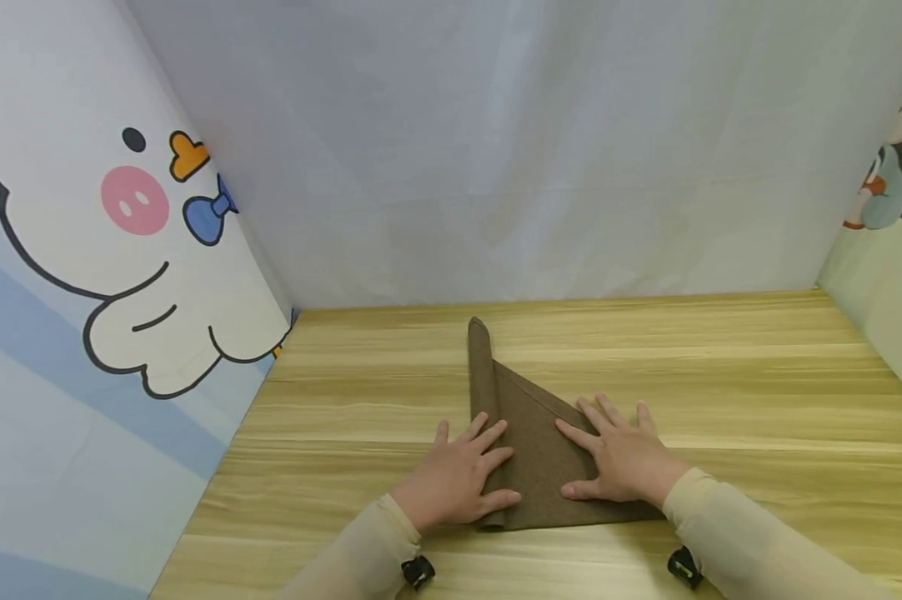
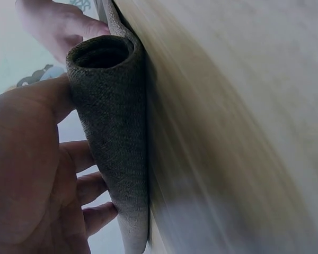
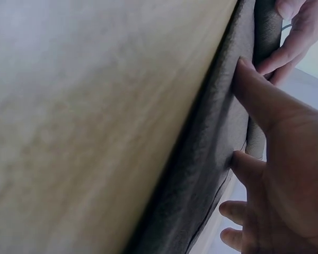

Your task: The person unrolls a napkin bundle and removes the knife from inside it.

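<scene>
A brown cloth (image 1: pixel 544 458) lies on the table, its left side rolled into a tube and its right part a flat triangle. My left hand (image 1: pixel 458 475) rests on the rolled edge with fingers spread and fairly straight. In the left wrist view the roll (image 2: pixel 111 106) shows a hollow end, and the fingers touch along its side. On the flat part, my right hand (image 1: pixel 627 458) presses with spread fingers near the slanted edge. In the right wrist view its thumb and index fingertip touch the cloth (image 3: pixel 217 137), with the left hand (image 3: pixel 302 37) beyond at the roll.
The wood-grain table (image 1: pixel 346 400) extends around the cloth. A pale curtain (image 1: pixel 496 150) hangs along the back edge. On the left stands a cartoon-printed panel (image 1: pixel 61 350), and another printed panel (image 1: pixel 879 275) is on the right.
</scene>
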Demonstrator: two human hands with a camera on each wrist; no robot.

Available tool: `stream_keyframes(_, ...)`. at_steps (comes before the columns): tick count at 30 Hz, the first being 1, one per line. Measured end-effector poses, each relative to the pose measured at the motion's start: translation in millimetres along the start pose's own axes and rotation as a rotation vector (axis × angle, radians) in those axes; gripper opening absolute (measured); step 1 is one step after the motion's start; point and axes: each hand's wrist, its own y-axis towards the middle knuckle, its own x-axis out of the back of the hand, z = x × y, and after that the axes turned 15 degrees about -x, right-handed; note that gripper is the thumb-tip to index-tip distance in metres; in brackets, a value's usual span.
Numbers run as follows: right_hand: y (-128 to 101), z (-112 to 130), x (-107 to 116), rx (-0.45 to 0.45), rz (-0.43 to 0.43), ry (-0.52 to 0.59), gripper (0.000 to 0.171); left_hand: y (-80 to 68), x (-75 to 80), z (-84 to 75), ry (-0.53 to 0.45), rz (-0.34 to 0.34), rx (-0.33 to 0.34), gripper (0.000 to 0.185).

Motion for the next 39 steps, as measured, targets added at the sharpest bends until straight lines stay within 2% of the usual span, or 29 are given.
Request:
stream_keyframes(21,-5.6,-6.8,0.6,-0.016,-0.006,0.029,0.095,-12.0,-3.8,7.2,0.037,-0.041,0.009,0.072)
stream_keyframes(30,-6.1,-9.7,1.3,-0.020,-0.005,0.029,0.095,-17.3,-0.3,9.9,0.023,-0.019,0.018,0.072)
stream_keyframes(39,-8.6,-15.3,1.7,-0.019,-0.013,0.035,0.095,-19.5,-3.0,10.9,0.012,-0.053,0.007,0.071)
